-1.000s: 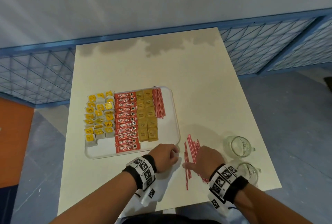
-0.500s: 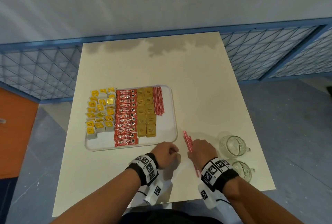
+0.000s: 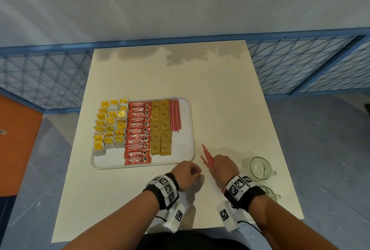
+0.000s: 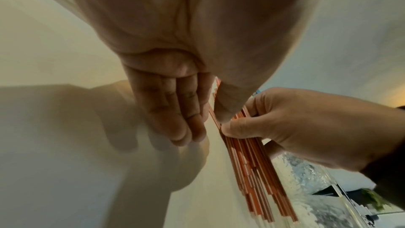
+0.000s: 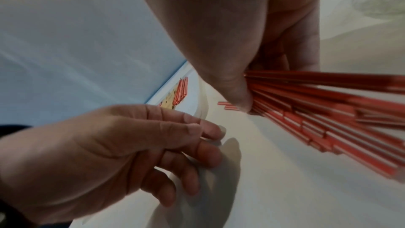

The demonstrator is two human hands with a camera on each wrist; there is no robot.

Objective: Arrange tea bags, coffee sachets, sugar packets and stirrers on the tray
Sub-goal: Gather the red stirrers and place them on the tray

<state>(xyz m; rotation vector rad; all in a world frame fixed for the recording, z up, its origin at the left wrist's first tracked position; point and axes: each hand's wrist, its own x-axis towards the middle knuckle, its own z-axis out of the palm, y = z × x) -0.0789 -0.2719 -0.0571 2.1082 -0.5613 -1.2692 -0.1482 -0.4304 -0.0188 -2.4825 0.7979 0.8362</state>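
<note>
Our right hand (image 3: 223, 166) pinches a loose bundle of red stirrers (image 5: 311, 110) between thumb and fingers near the front edge of the table (image 3: 210, 93), their far ends fanning out past our knuckles and their near ends trailing back under the wrist. Our left hand (image 3: 186, 173) sits just beside it, toward the tray (image 3: 188, 157), with fingers loosely curled and nothing in them. We see the white tray lying on the left half of the table, close to its front edge. On it, from the left side across, stand rows of yellow-tagged tea bags (image 3: 110, 123), a column of red coffee sachets (image 3: 138, 131), two columns of brown sugar packets (image 3: 161, 127) and, at the tray's far right corner, a neat bunch of stirrers on the tray (image 3: 175, 115). Two glass mugs (image 3: 255, 167) stand by the table's front right corner, just right of our right hand.
</note>
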